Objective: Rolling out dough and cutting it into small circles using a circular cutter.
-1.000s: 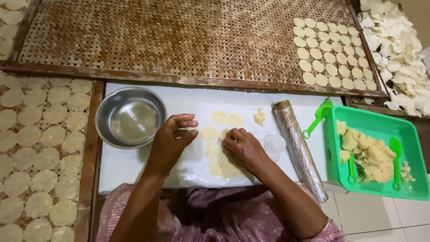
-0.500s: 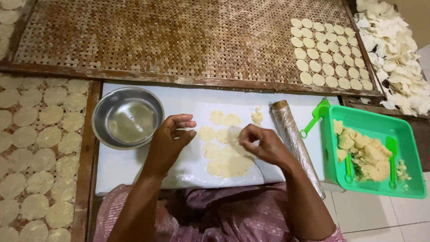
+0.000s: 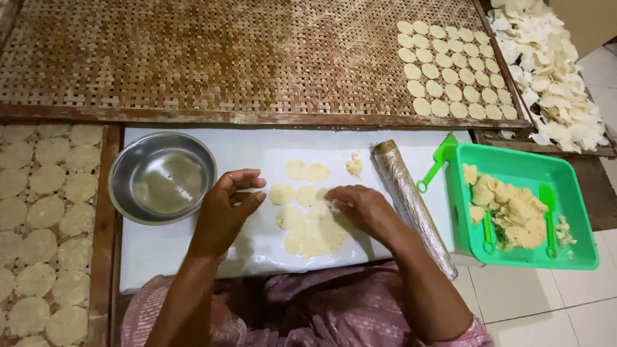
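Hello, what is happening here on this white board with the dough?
A seated person works flattened dough on a white board. The right hand presses on the dough among small cut rounds; the left hand rests open beside a metal bowl. A wrapped rolling pin and a green tray of dough lumps lie to the right.
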